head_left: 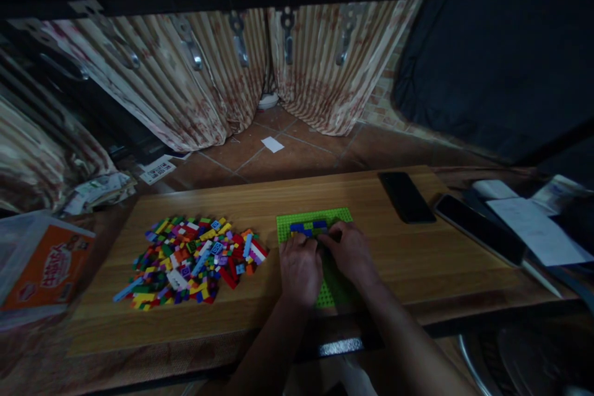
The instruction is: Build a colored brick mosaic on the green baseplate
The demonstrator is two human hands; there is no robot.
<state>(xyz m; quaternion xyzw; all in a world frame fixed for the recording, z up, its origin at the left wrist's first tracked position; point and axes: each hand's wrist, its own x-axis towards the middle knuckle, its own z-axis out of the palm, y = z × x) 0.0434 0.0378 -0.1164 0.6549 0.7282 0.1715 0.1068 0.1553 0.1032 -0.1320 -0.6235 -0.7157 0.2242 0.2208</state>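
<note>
A green studded baseplate lies on the wooden board, with several blue building bricks near its far edge. My left hand rests over the plate's left half, its fingers curled in at the blue bricks. From the right, my right hand reaches in with thumb and index finger pinched close beside them. Whatever lies between the fingers of either hand is too small and dark to make out. Left of the plate spreads a large heap of mixed coloured bricks.
A black phone lies on the wooden board at the far right. Beyond it are a second dark device, a pen and papers. A clear box with an orange label stands at the left.
</note>
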